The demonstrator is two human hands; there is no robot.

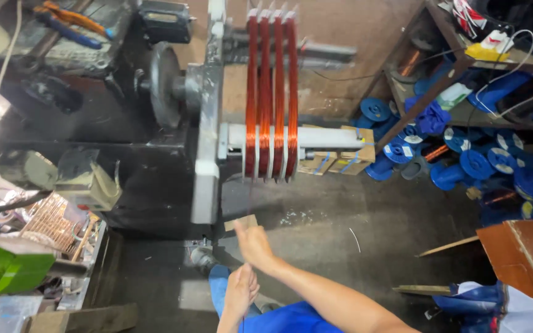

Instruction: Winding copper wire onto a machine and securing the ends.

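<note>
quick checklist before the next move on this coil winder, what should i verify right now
1. Copper wire coils sit in separate slots of the winding former: ok, four even bands.
2. Right hand on the cardboard piece under the coils: ok.
3. Left hand pinching the thin wire: cannot tell, the wire is barely visible.
4. Hands clear of the flywheel: ok.
5. Wire running straight up to the former: cannot tell.
6. Floor under the feet: not ok, wooden strips lie loose nearby.
</note>
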